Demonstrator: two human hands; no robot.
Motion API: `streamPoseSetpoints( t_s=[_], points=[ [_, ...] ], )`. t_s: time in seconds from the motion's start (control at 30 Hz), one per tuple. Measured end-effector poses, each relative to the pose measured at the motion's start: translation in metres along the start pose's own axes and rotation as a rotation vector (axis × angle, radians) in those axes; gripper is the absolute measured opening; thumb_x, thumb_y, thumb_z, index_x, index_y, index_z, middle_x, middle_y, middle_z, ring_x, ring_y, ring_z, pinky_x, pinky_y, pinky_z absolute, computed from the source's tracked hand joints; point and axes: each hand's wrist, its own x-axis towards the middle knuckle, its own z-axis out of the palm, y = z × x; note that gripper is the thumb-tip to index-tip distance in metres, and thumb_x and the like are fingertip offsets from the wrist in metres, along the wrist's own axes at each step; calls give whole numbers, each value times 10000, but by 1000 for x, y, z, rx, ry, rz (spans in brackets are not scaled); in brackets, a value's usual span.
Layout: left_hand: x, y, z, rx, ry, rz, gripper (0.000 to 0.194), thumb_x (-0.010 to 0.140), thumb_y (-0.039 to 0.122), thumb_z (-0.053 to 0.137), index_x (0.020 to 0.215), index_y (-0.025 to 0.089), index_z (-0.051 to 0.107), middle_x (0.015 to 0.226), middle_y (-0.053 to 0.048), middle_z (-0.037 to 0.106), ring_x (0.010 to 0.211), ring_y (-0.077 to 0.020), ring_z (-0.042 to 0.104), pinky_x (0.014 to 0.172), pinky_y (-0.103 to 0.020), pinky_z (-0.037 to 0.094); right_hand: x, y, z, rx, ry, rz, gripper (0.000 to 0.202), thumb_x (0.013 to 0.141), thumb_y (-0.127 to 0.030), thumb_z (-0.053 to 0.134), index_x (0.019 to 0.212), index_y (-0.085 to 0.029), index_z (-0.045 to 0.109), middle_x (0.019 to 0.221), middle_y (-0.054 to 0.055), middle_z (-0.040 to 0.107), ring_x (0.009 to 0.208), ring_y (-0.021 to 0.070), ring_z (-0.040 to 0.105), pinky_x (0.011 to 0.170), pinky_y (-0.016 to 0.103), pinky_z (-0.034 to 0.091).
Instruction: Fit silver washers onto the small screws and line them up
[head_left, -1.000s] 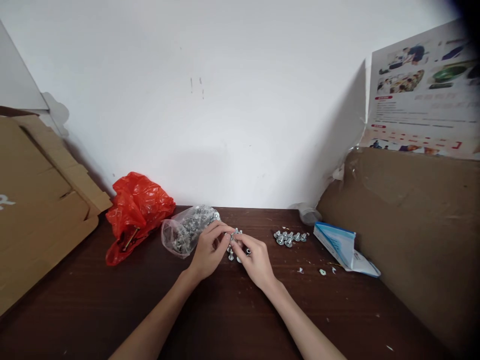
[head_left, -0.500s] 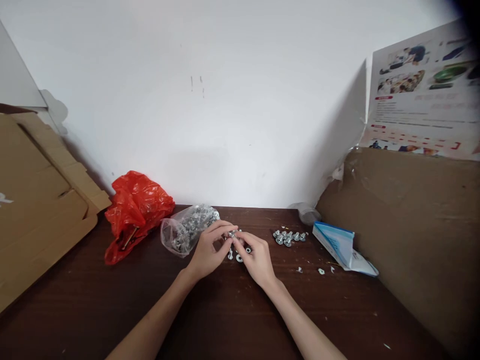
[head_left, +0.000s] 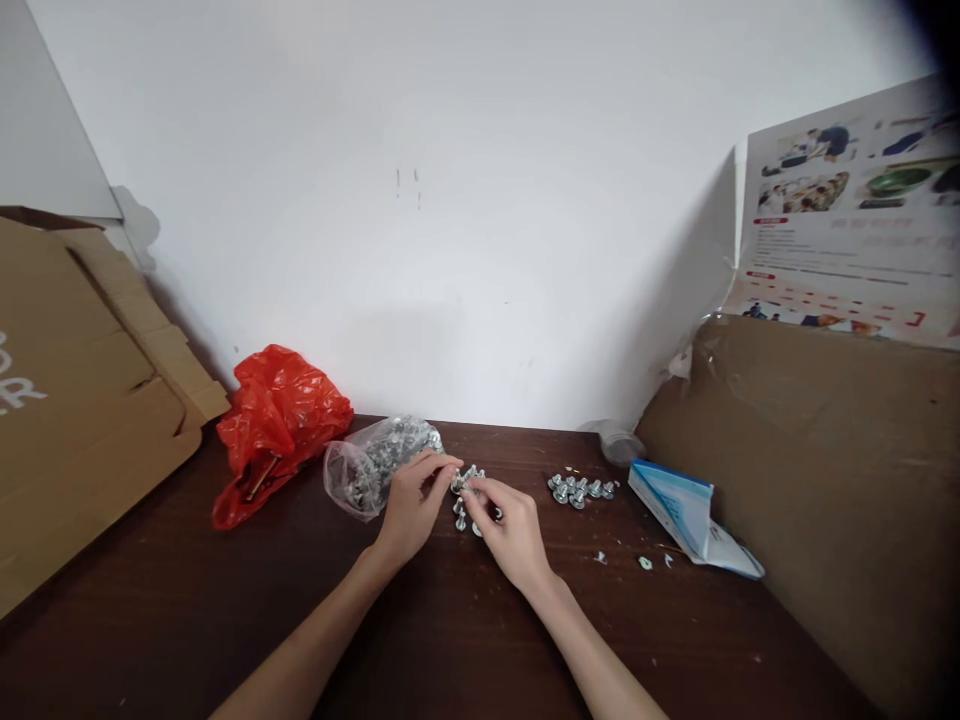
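Left hand: fingertips narrowly parted; hold unclear from here.
Right hand: narrow pinch; can't tell on what.
Bolts: small; steady 2-handed fingertip control seems wise.

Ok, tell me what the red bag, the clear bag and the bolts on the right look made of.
Red bag: thin glossy plastic, by its shiny crinkles. Clear bag: see-through plastic film, contents showing. Bolts: probably metal, bright and silvery; I can't tell if plated.
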Motion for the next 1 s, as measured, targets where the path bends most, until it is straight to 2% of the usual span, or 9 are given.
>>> streamPoseSetpoints(
  t_s=[0.17, 0.3, 0.5, 0.63, 0.73, 0.83, 1.0],
  points=[
    [1, -6, 1, -37, 21, -91, 196, 865, 265, 514, 866, 152, 675, 795, -37, 642, 623, -107, 548, 558, -210, 437, 2, 0, -2, 35, 38, 46, 194, 870, -291, 540, 870, -163, 686, 626, -15, 432, 564, 124, 449, 541, 244, 370],
    [1, -4, 3, -95, -39, -111, 177, 842, 260, 546, 828, 150, 683, 774, -29, 631, 560, -82, 517, 513, -193, 410, 5, 4, -3, 146, 100, 104, 178, 850, -309, 574, 870, -173, 687, 726, 10, 480, 649, 137, 489, 603, 254, 415],
    [0, 1, 5, -256, -79, -205, 157, 795, 266, 595, 822, 126, 658, 619, 9, 572, 457, -68, 490, 479, -197, 403, 8, 12, -6, 255, 168, 212, 184, 810, -353, 620, 828, -182, 684, 769, 23, 551, 717, 156, 521, 689, 281, 431],
    [0, 3, 6, -295, -114, -256, 168, 794, 272, 569, 832, 125, 641, 648, -1, 594, 451, -72, 497, 471, -202, 401, 9, 16, -6, 385, 181, 306, 226, 785, -394, 632, 813, -173, 672, 793, 35, 602, 731, 166, 538, 692, 287, 430],
    [0, 6, 6, -239, -142, -244, 151, 801, 242, 533, 831, 134, 635, 703, -15, 618, 521, -85, 516, 508, -203, 400, 10, 14, -7, 430, 162, 358, 252, 780, -415, 629, 775, -164, 652, 714, 11, 583, 666, 145, 506, 655, 269, 413],
    [-1, 8, 5, -174, -195, -207, 159, 808, 181, 467, 789, 140, 620, 672, -7, 593, 622, -106, 531, 594, -214, 407, 9, 12, -6, 435, 155, 372, 268, 781, -425, 624, 733, -161, 619, 634, -16, 531, 602, 122, 456, 597, 246, 386],
    [-7, 14, 4, -147, -257, -125, 205, 770, 67, 330, 736, 160, 509, 565, 43, 417, 517, -86, 373, 522, -202, 316, 8, 9, -6, 441, 155, 363, 288, 767, -441, 638, 716, -162, 591, 595, -26, 498, 561, 113, 434, 546, 234, 370]
  ],
)
